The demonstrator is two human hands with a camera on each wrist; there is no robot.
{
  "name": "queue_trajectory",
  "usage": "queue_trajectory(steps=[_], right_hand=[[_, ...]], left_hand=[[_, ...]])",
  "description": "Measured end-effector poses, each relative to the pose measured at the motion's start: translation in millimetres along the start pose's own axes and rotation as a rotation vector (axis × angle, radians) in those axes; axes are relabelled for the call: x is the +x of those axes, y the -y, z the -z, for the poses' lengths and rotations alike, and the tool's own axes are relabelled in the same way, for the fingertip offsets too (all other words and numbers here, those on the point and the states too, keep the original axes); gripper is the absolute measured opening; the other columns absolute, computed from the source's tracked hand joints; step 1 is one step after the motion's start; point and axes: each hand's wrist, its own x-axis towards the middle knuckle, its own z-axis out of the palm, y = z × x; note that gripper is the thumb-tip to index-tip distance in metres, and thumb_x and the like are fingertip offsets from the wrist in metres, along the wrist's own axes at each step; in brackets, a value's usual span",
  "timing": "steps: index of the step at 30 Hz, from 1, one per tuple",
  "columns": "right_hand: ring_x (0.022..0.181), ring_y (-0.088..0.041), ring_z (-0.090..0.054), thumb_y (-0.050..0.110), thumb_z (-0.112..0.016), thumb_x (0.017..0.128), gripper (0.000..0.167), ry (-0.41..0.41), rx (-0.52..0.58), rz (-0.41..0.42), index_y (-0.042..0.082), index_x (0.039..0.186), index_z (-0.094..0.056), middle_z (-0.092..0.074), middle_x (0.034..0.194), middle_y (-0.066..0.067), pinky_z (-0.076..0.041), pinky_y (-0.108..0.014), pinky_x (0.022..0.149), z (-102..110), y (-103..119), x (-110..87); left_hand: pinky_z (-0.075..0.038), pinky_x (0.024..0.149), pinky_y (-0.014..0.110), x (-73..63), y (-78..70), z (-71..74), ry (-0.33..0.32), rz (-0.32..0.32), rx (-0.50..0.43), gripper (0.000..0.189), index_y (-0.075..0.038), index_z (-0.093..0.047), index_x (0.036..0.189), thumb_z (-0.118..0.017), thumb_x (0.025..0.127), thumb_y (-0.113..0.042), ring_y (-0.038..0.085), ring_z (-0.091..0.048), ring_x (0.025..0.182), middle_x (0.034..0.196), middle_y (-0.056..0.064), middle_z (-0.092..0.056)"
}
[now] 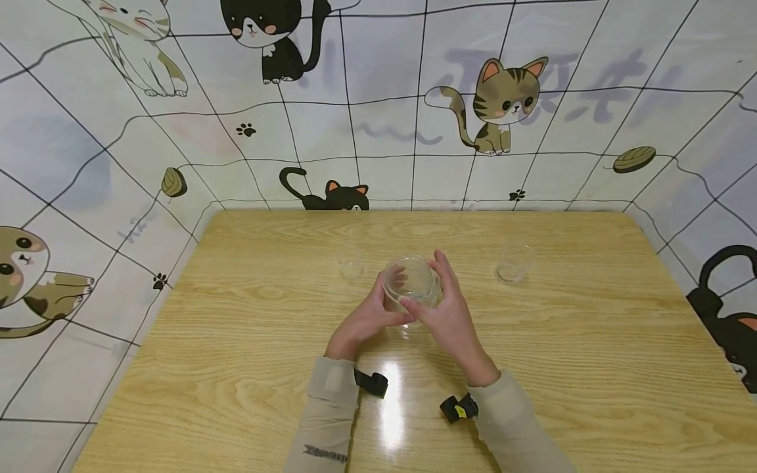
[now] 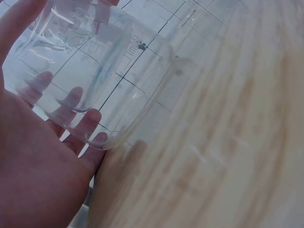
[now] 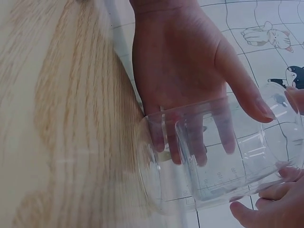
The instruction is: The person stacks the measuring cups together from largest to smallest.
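Both hands hold a clear glass beaker [image 1: 412, 279] upright at the middle of the table. A smaller beaker [image 3: 221, 166] with printed volume marks sits nested inside it, as the right wrist view shows. My left hand [image 1: 368, 317] grips the left side, its fingers [image 2: 88, 122] wrapped round the glass near the base. On the right side, my right hand [image 1: 447, 320] grips the wall, with its thumb [image 3: 247, 97] toward the rim and the other fingers seen through the glass. The beaker's base is close over the tabletop in both wrist views.
A small clear glass vessel [image 1: 351, 265] stands on the wooden table [image 1: 248, 309] to the left, beyond the hands. Another clear glass vessel [image 1: 512, 270] stands farther right. A white cat-print cloth [image 1: 384, 131] with grid lines rises behind and beside the table.
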Motion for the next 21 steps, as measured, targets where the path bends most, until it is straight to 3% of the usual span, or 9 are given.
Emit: queue_trajectory(steps=[21], right_hand=[[0.132,-0.023,-0.015,0.054,-0.067,0.07,0.084,0.027,-0.043,-0.058,0.019,0.137,-0.03,-0.011,0.146,0.011,-0.025,-0.055,0.096,1.6,7.5,-0.1]], left_hand=[[-0.018,0.103,0.045,-0.2,-1.3,1.3,0.0,-0.002,0.025,0.083,-0.029,-0.018,0.137,-0.073,0.074,-0.02,0.025,-0.022,0.129,0.14,0.012,-0.025]])
